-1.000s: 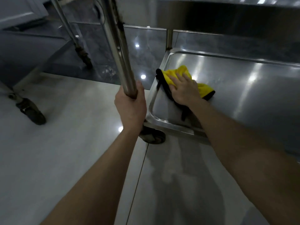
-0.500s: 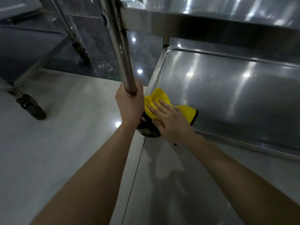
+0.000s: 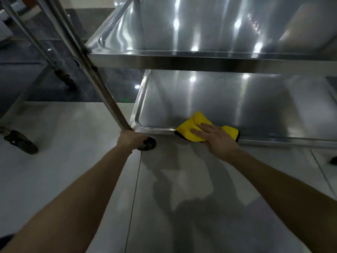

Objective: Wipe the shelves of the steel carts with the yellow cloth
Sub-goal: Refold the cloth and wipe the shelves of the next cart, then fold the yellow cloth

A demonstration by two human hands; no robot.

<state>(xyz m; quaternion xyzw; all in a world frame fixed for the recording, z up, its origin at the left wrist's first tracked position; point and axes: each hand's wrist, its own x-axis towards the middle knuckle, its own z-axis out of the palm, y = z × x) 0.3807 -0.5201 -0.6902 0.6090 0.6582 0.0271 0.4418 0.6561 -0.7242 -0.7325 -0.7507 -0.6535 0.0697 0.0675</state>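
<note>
The right hand (image 3: pixel 217 141) lies flat, fingers straight and a little spread, pressing down on the yellow cloth (image 3: pixel 189 128). The cloth (dark-edged along its near side) sits on the near rim of the bottom shelf (image 3: pixel 218 99), partly draped over the front edge, somewhat right of the shelf's near-left corner. The left hand (image 3: pixel 130 140) is wrapped round the foot of the upright post (image 3: pixel 102 88) at that corner, fingers curled tight on it, with a caster (image 3: pixel 149 144) just beside the hand. Above, the upper shelf (image 3: pixel 200 61) juts nearer, glinting with spots of light. At far left, a second cart (image 3: pixel 20 143) stands well apart on the pale floor (image 3: pixel 73 161).
</note>
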